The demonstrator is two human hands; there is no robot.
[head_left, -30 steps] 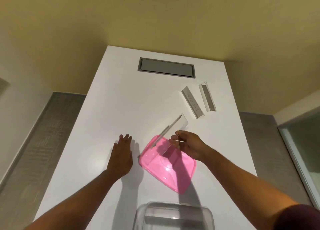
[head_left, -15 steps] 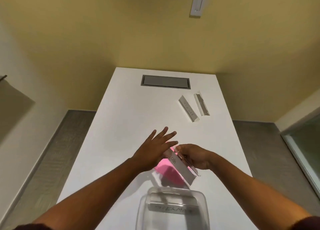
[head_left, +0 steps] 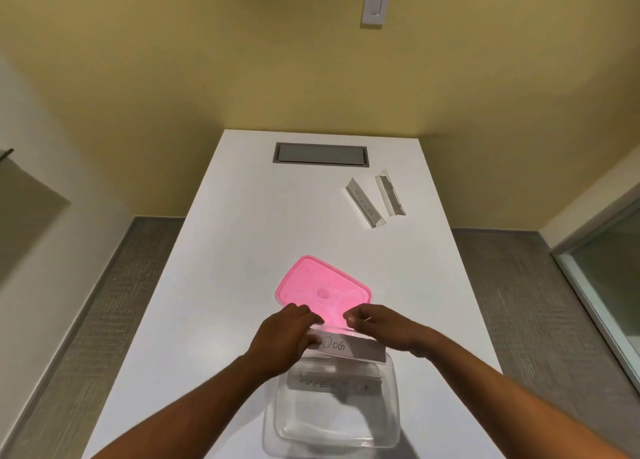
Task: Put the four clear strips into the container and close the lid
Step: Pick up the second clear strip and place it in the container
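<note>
L hand (head_left: 280, 342) and R hand (head_left: 384, 327) pinch flat clear strip (head_left: 349, 347) by its ends, just above far rim of clear rect. container (head_left: 332, 410). Glossy pink lid (head_left: 322, 294) lies just beyond fingertips.

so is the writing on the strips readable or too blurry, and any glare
Head view: the held strip reads "DOG" clearly; the strip in the container is smeared and illegible; lettering on the far strip is too small to read. Soft glare on the pink lid; wide-angle bending at edges.
</note>
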